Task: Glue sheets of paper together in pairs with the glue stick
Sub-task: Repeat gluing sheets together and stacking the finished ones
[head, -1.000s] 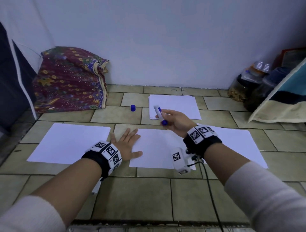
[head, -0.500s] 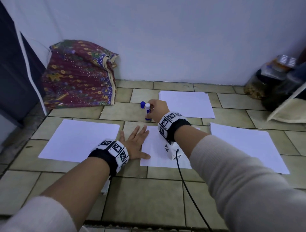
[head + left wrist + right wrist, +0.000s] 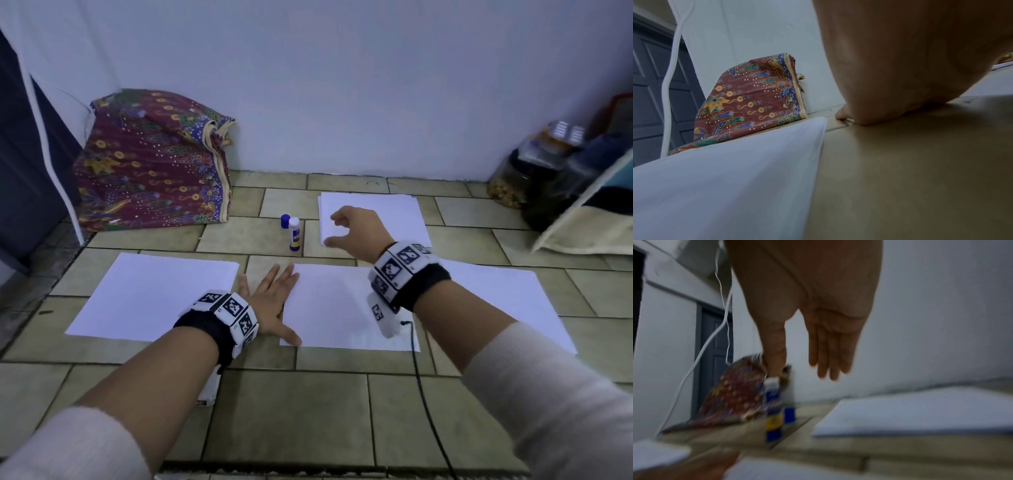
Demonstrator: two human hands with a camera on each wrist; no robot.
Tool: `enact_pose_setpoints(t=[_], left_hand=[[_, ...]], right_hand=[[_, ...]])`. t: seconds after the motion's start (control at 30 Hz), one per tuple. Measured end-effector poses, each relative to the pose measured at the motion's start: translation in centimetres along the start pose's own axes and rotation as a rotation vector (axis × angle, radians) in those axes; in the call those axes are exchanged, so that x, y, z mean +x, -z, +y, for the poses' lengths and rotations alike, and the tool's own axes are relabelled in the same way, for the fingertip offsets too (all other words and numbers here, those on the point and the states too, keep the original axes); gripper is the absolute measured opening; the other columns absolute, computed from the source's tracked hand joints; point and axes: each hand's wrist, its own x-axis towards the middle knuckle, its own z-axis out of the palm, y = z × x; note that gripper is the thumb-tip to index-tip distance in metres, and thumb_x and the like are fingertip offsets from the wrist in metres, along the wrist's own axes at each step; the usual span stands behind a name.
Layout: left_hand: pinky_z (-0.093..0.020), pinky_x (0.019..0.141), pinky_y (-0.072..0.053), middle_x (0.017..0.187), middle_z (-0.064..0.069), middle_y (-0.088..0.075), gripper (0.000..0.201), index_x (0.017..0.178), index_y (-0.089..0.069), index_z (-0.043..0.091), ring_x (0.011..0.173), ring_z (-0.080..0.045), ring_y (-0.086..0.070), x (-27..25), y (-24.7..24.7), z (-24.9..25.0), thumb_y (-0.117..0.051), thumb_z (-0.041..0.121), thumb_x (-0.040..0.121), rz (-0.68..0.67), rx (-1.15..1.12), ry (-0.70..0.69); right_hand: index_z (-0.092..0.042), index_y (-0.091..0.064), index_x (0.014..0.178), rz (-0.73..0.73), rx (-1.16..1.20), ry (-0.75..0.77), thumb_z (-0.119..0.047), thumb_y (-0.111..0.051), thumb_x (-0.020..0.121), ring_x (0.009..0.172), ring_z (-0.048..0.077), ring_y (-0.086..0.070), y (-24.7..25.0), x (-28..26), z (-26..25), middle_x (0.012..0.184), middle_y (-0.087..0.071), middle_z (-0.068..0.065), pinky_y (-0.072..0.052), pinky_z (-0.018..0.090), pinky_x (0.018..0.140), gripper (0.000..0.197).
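Empty, loose-fingered right hand (image 3: 818,318) above upright glue stick (image 3: 773,410)

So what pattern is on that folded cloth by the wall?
The folded cloth is maroon batik with yellow, blue and green flowers and a cream edge; clearest in the left wrist view.

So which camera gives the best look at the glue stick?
The head view: the glue stick stands upright on the floor, sharp and whole, beside its blue cap. The right wrist view shows it closer but blurred, with the thumb of the right hand overlapping its top. The left wrist view doesn't show it.

Tiled floor (image 3: 308,411) under paper sheets (image 3: 154,294), glue stick (image 3: 295,234).
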Motion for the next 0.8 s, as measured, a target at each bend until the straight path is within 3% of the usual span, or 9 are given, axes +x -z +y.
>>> enact_pose_setpoints(t=[0.07,0.1,0.17,0.23,0.37,0.57,0.8], left_hand=[[-0.067,0.109,0.013,0.151,0.008,0.037,0.132,0.148,0.025,0.02,0.141,-0.014,0.032,-0.1,0.0,0.1,-0.063,0.075,0.066,0.008,0.01,0.0],[-0.067,0.108,0.012,0.151,0.007,0.037,0.135,0.148,0.025,0.02,0.14,-0.014,0.032,-0.1,0.0,0.1,-0.06,0.08,0.062,0.006,0.01,-0.002],[-0.068,0.108,0.011,0.147,0.009,0.041,0.153,0.147,0.027,0.02,0.14,-0.013,0.033,-0.2,0.2,0.2,-0.042,0.098,0.034,-0.019,0.002,-0.014],[-0.066,0.108,0.012,0.143,0.011,0.042,0.17,0.146,0.028,0.02,0.14,-0.012,0.032,-0.1,0.2,0.1,-0.014,0.105,0.005,-0.025,0.01,-0.032],[-0.065,0.108,0.012,0.147,0.009,0.04,0.174,0.147,0.026,0.018,0.14,-0.013,0.031,0.0,0.2,0.1,-0.005,0.103,-0.001,-0.002,0.008,-0.047],[-0.065,0.109,0.009,0.151,0.009,0.036,0.172,0.147,0.026,0.017,0.141,-0.012,0.029,-0.1,-0.1,0.1,-0.004,0.104,0.002,0.024,0.027,-0.047],[-0.066,0.11,0.008,0.149,0.01,0.037,0.171,0.148,0.025,0.017,0.141,-0.012,0.03,-0.4,0.1,0.3,-0.006,0.104,0.003,0.019,0.014,-0.044]], right_hand=[[-0.011,-0.043,0.137,-0.094,-0.145,-0.097,-0.034,-0.074,0.08,0.127,0.019,-0.045,2.5,-1.7,1.8,0.138,-0.049,0.005,-0.038,0.029,0.1,0.069],[-0.011,-0.037,0.14,-0.159,-0.22,-0.17,-0.037,-0.075,0.079,0.13,0.021,-0.042,3.7,-2.6,3.0,0.142,-0.045,0.006,-0.037,0.031,0.101,0.077],[-0.008,-0.029,0.144,-0.282,-0.36,-0.323,-0.044,-0.077,0.074,0.133,0.026,-0.038,5.2,-4.2,5.8,0.145,-0.04,0.009,-0.037,0.036,0.103,0.092],[-0.007,-0.026,0.144,-0.326,-0.481,-0.436,-0.052,-0.08,0.065,0.136,0.028,-0.031,5.7,-5.7,8.9,0.145,-0.037,0.011,-0.036,0.042,0.107,0.106],[-0.006,-0.008,0.149,-0.339,-0.571,-0.573,-0.061,-0.079,0.058,0.145,0.029,-0.008,4.9,-8.6,13.4,0.155,-0.013,0.013,-0.027,0.046,0.113,0.128],[-0.006,0.005,0.15,-0.329,-0.459,-0.531,-0.058,-0.073,0.07,0.145,0.025,-0.012,4.9,-10.3,15.0,0.159,0.004,0.009,-0.026,0.04,0.114,0.123],[-0.01,0.002,0.151,-0.332,-0.425,-0.48,-0.049,-0.061,0.087,0.142,0.024,-0.024,5.9,-10.9,14.7,0.16,0.003,0.008,-0.028,0.032,0.111,0.098]])
